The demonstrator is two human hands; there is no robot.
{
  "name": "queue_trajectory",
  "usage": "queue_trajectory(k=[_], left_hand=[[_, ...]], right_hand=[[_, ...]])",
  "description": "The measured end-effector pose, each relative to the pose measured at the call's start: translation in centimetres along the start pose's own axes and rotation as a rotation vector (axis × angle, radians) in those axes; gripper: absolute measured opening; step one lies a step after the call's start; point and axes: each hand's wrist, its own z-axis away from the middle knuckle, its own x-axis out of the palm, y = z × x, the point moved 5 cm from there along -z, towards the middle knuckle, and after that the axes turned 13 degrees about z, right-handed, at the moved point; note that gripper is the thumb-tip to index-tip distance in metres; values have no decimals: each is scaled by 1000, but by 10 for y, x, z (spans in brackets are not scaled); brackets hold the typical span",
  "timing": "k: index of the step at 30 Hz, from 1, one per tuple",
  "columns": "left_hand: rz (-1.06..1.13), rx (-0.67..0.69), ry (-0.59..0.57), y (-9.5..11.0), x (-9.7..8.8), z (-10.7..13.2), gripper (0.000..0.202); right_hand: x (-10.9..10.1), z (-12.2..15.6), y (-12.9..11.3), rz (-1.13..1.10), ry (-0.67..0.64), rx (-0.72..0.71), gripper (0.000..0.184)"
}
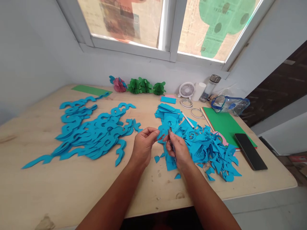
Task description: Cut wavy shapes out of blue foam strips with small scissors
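Two fingertips of the left hand (144, 147) are pinching a blue cutout (161, 136); the right hand (179, 151) is pinching a metal tool (170, 136).

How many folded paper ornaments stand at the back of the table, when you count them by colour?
Green paper ornaments: 3
Pink paper ornament, with some blue parts: 1
Total: 4
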Motion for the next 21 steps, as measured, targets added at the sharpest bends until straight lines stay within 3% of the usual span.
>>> queue_trajectory(k=[6, 21], left_hand=[[-166, 14, -81, 13, 1, -1, 13], [-292, 38, -150, 22, 7, 0, 12]], right_hand=[[6, 2, 1, 57, -125, 52, 49], [6, 2, 3, 48, -149, 43, 50]])
